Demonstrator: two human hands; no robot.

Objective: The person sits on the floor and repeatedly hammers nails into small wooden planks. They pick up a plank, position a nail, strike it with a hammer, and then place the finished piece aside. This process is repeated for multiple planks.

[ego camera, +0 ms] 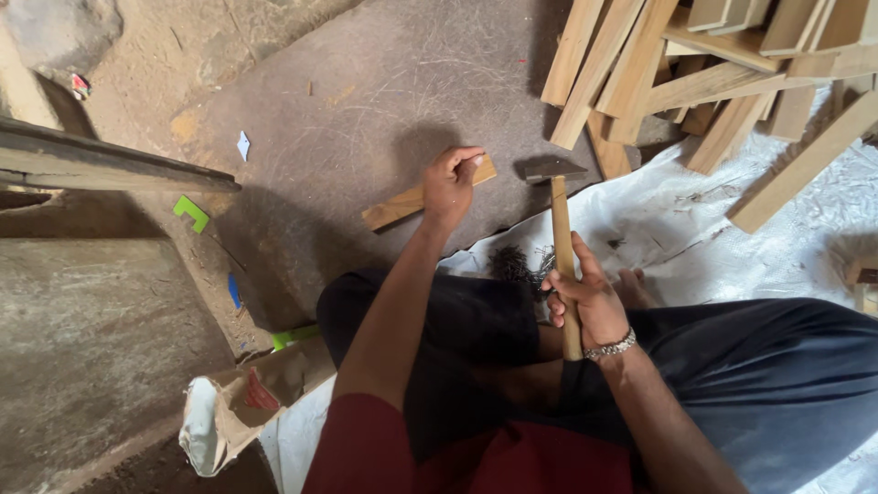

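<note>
The person sits on the floor, dark trousers and a red shirt in the lower part of the head view. The left hand [450,183] presses down on a short flat strip of pale wood [402,205], fingers curled over its right end, so the strip is held against a large round grey-brown stone slab [366,101] that serves as the surface. The strip lies at a slant, its free end pointing down-left.

The right hand [585,297], with a metal chain bracelet [611,348] at the wrist, is clenched around the lower part of the light wooden handle of a hammer [560,220]. The handle stands nearly straight up in the view, and the dark steel head [553,168] hovers just to the right of the strip and the left hand, apart from both.

A loose heap of similar pale wooden slats [695,82] lies at the upper right, partly on a white plastic sheet [677,229]. A small dark pile of nails [523,263] sits near the knee. A torn brown paper bag [240,407] lies at the lower left.
</note>
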